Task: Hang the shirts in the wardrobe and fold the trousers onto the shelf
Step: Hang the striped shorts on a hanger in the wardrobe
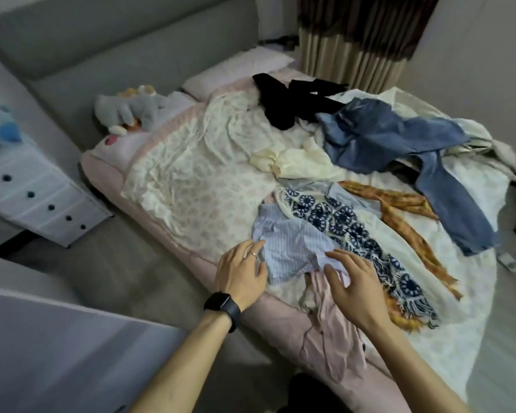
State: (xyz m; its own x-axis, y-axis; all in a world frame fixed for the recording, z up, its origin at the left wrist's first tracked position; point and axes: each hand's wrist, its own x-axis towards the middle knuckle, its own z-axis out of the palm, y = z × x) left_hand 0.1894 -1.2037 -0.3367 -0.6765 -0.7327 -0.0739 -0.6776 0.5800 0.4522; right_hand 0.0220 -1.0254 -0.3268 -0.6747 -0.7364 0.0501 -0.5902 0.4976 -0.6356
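Note:
A crumpled light-blue striped shirt (289,245) lies near the bed's front edge. My left hand (242,271), with a ring and a black watch, touches its left side with relaxed fingers. My right hand (352,281) hovers over its right side, fingers spread, holding nothing. Beside the shirt lie a navy-and-white patterned garment (340,222) and an orange patterned one (408,222). Blue jeans (399,138) sprawl across the far right of the bed, black trousers (292,96) behind them, a cream top (292,162) in the middle. A pink garment (337,338) hangs over the bed's front edge.
The bed (191,180) has a floral sheet, a pillow (239,70) and a plush toy (131,108) at its head. A white drawer unit (33,198) stands left of it. Brown and beige curtains (361,40) hang behind. Grey floor (116,263) lies at the left.

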